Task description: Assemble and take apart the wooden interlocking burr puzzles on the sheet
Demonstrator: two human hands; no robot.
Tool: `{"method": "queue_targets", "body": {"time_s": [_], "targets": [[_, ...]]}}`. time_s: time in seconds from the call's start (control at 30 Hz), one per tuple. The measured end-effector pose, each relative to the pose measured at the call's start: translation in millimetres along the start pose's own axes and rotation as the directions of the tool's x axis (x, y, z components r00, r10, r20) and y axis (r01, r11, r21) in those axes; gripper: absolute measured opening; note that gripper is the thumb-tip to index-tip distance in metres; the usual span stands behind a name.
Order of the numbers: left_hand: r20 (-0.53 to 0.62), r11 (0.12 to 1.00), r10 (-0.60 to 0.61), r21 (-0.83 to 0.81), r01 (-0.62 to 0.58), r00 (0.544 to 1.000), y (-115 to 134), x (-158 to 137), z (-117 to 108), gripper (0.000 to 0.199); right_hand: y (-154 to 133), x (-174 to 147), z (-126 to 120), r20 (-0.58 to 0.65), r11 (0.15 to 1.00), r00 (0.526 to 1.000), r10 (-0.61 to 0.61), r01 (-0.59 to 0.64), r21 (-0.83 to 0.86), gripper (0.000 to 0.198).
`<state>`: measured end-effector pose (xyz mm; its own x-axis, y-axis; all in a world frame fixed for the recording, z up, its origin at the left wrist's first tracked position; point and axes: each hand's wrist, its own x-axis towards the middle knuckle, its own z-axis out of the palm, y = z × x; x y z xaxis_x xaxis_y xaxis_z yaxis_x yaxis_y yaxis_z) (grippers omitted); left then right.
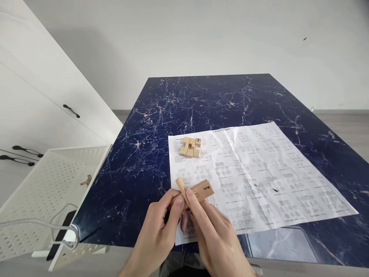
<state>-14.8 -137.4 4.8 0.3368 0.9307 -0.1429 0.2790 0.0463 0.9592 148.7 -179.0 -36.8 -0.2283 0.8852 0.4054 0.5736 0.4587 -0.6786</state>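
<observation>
I've got left hand and right hand both pinching at a plain wooden stick and the 3-marked piece it crosses, held between the hands, poking out past them over the near-left part of the printed sheet, block cluster sitting by that sheet's far-left corner.

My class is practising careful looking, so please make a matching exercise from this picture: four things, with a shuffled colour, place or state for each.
Column one
1. Crossed wooden pieces
2. Tabletop
3. Sheet
4. Small block cluster

Column two
A. White with grey print
B. Lying near the upper left corner of the paper
C. Held by the left hand and right hand
D. Dark blue with pale veins

Pairs: 1-C, 2-D, 3-A, 4-B
</observation>
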Motion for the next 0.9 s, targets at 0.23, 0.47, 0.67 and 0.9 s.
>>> {"method": "queue_targets", "body": {"time_s": [0.23, 0.47, 0.67, 0.9], "targets": [[-0.006, 1.0, 0.0, -0.011, 0.0, 1.0, -1.9, -2.3, 0.7, 0.042, 0.2, -4.8, 3.0, -0.053, 0.999, 0.998, 0.018, -0.016, 0.033, 0.076], [0.018, 0.993, -0.026, -0.112, 0.028, 0.999, -6.2, -3.5, -1.0, 0.046, -0.3, -5.3, 2.1, -0.148, 0.995, 0.986, -0.078, 0.087, 0.055, 0.073], [0.018, 0.985, -0.041, -0.165, 0.044, 0.999, -8.7, -3.2, 0.0, 0.043, 0.9, -3.6, 0.5, -0.122, 0.99, 0.989, -0.087, 0.099, 0.098, 0.073], [0.019, 0.981, -0.056, -0.186, 0.059, 0.998, -6.8, -3.9, 0.9, 0.038, 1.5, -4.0, -0.9, -0.09, 0.985, 0.991, -0.094, 0.106, 0.135, 0.074]]}}
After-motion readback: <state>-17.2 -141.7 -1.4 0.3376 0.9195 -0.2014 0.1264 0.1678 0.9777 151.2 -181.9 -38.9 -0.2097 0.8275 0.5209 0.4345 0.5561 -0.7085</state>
